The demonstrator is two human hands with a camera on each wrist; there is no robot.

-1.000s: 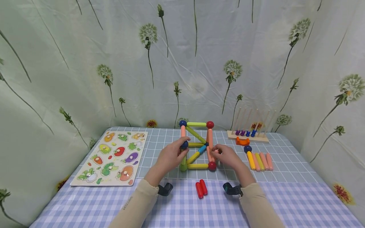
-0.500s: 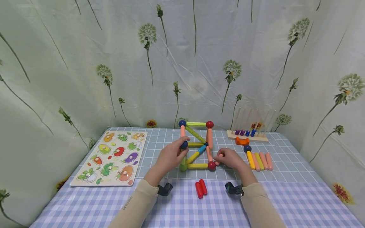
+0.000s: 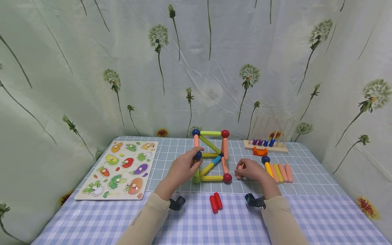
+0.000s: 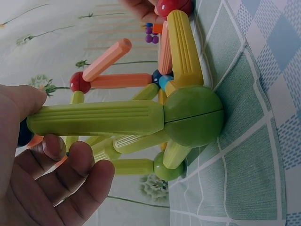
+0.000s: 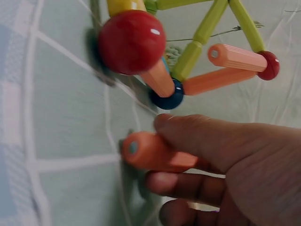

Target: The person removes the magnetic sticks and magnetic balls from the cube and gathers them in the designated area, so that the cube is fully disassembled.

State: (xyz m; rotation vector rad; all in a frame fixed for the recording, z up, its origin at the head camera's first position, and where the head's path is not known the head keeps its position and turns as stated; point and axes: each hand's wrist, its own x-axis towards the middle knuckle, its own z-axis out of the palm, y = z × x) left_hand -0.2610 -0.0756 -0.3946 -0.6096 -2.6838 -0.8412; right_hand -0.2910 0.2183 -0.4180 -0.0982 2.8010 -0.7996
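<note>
A frame of magnetic rods and balls stands mid-table, with a red ball (image 3: 227,178) at its near right corner. My left hand (image 3: 183,167) grips its near left post, thumb and fingers around the top of a green rod (image 4: 99,118), by a dark blue ball (image 3: 197,156). That rod rises from a green ball (image 4: 195,117) on the cloth. Right of the frame, my right hand (image 3: 251,169) pinches a salmon-coloured magnetic rod (image 5: 160,153) close over the cloth. Another salmon rod (image 5: 237,57) juts from the far upper red ball (image 5: 269,66), its near end unattached.
Two red rods (image 3: 215,202) lie in front of the frame. To the right are several loose rods (image 3: 281,173), one with a blue ball (image 3: 265,159), an orange arched piece (image 3: 260,152) and a bead peg rack (image 3: 283,149). A vegetable puzzle board (image 3: 122,170) lies left.
My right hand has drawn away from the frame's near right corner, moving right with the salmon rod in its fingers. The left hand has stayed at the near left post.
</note>
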